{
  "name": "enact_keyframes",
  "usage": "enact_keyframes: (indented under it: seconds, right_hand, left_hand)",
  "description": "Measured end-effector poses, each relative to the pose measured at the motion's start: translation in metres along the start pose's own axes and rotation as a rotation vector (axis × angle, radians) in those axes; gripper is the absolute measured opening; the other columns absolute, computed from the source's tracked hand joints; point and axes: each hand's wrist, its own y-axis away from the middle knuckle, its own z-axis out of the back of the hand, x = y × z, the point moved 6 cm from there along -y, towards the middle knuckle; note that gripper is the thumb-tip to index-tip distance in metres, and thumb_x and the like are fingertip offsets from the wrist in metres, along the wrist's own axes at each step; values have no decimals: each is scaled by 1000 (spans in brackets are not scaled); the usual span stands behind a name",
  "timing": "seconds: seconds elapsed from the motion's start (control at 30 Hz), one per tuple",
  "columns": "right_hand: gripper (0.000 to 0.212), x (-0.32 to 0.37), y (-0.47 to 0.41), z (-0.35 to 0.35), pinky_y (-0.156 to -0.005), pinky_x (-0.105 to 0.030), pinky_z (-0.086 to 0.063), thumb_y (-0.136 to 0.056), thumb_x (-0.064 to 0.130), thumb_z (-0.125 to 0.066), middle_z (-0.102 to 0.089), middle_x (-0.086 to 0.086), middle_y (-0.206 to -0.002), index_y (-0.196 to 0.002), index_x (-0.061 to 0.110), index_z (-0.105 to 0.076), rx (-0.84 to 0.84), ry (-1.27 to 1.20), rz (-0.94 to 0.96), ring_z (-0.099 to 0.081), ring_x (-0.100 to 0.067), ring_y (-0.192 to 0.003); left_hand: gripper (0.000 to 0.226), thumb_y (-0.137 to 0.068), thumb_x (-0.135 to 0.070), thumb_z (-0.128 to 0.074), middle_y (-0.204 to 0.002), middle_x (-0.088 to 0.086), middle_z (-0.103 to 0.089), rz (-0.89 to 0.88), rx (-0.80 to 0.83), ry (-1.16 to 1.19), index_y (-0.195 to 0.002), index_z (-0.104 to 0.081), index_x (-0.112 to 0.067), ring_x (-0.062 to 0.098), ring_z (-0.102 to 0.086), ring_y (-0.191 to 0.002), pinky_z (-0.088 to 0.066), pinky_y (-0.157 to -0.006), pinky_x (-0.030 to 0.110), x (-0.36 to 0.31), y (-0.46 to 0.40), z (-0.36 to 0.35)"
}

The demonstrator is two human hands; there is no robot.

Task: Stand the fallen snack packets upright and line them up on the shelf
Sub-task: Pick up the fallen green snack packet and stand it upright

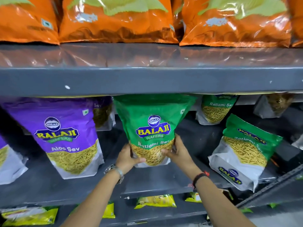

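A green Ratlami Sev packet (pixel 152 125) stands upright in the middle of the grey shelf (pixel 147 181). My left hand (pixel 128 158) grips its lower left edge and my right hand (pixel 177 150) grips its lower right edge. To the right, a second green packet (pixel 244 151) lies tilted back on the shelf. Another green packet (pixel 214 108) stands further back on the right. At the left, a purple Aloo Sev packet (pixel 65 136) stands upright.
Orange packets (pixel 118 18) fill the shelf above, whose grey front edge (pixel 147 81) overhangs the packet tops. A greyish packet (pixel 273 104) sits at the far right back. Yellow-green packets (pixel 155 201) lie on the lower shelf. Bare shelf shows between the packets.
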Motion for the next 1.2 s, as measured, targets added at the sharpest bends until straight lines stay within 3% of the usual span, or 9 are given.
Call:
enact_keyframes:
  seconds: [0.2, 0.33, 0.43, 0.53, 0.7, 0.8, 0.9, 1.0, 1.2]
  right_hand:
    - [83, 5, 13, 20, -102, -27, -26, -73, 8, -70, -32, 10, -135, -138, 18, -19, -3, 56, 14, -31, -10, -129]
    - [67, 17, 31, 74, -104, -30, -27, -79, 3, -62, -35, 8, -132, -134, 20, -27, -118, 32, 67, -34, -9, -125]
    - [53, 22, 46, 132, -95, -26, -34, -79, 2, -61, -46, 1, -125, -125, 17, -39, -287, 3, 69, -43, -17, -119]
    - [44, 16, 66, 203, -98, -33, -39, -80, 4, -62, -53, -13, -124, -121, 6, -45, -509, 99, 31, -49, -25, -116]
    - [47, -22, 99, 282, -101, -41, -37, -79, 15, -65, -54, -21, -125, -119, 2, -46, -759, 143, -152, -49, -33, -118]
    - [64, -58, 102, 279, -102, -36, -34, -74, 27, -69, -51, -11, -128, -127, 7, -38, -653, -129, -324, -48, -26, -118]
    - [95, -92, 97, 260, -102, -45, -42, -53, 51, -75, -53, -12, -130, -128, 8, -35, -519, -447, -531, -54, -28, -114]
    - [70, -94, 90, 250, -63, -31, -60, -66, 36, -73, -61, -17, -119, -121, 4, -43, -491, -559, -574, -63, -30, -96]
    - [53, -82, 104, 253, -70, -36, -50, -71, 22, -72, -63, -16, -116, -116, 7, -48, -507, -492, -483, -61, -31, -100]
  left_hand:
    - [63, -64, -55, -63, -112, 13, -60, 192, 66, -435, -105, -56, -7, 33, -56, -107, -49, -85, 35, 7, 16, -7]
    - [32, -82, -39, -56, -67, 3, -53, 236, 354, -209, -60, -50, -17, 16, -55, -57, -46, -54, 23, -31, 46, -53]
    - [12, -88, -28, -52, -80, 0, -56, 74, 357, -25, -81, -57, -20, 14, -54, -79, -46, -70, 16, -78, 46, -108]
    - [29, -89, -19, -49, -108, 6, -57, -50, 366, 78, -116, -51, -11, 11, -47, -100, -39, -68, 0, -129, 37, -165]
    - [54, -87, -37, -50, -140, 12, -42, 22, 293, 56, -131, -35, -10, 22, -42, -126, -34, -99, 24, -159, -3, -220]
    - [38, -85, -42, -50, -100, -14, -50, 102, 374, -4, -114, -40, -20, 8, -49, -94, -39, -70, 5, -161, -17, -240]
    - [30, -81, -49, -54, -71, -8, -42, 199, 465, -38, -89, -45, -21, 9, -46, -77, -37, -70, 21, -153, -23, -254]
    - [45, -78, -48, -58, -47, 0, -37, 193, 511, -8, -51, -40, -17, 14, -37, -47, -31, -53, 27, -148, -27, -262]
    - [20, -84, -19, -59, -67, 5, -52, 200, 587, 169, -67, -48, -14, 1, -51, -45, -40, -42, 14, -144, -5, -261]
